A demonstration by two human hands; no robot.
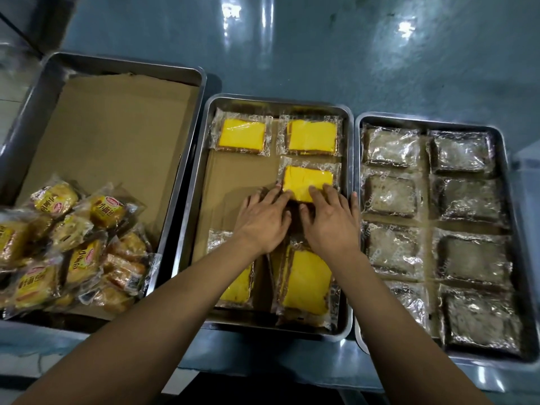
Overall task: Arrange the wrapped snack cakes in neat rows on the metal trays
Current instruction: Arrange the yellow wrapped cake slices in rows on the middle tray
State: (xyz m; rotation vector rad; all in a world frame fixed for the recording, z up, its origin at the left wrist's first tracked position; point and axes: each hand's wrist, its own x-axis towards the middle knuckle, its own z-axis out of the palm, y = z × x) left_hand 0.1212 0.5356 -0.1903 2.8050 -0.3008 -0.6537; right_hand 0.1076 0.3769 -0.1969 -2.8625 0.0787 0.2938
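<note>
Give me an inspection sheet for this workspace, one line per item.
Surface: glossy blue-grey table with light glare.
Job's things: middle tray holds yellow-topped cakes: two at the far end, one in the second row, two at the near end; its cardboard liner shows between them. Right tray holds dark wrapped cakes in two columns. Left tray is cardboard-lined.
Clutter: loose heap of wrapped buns in the left tray's near end, not in rows.
Grippers: left hand and right hand lie side by side, fingertips on the second-row cake's near edge.
Cables: nothing seen.
Surroundings: dark floor at the bottom edge; little else visible.
</note>
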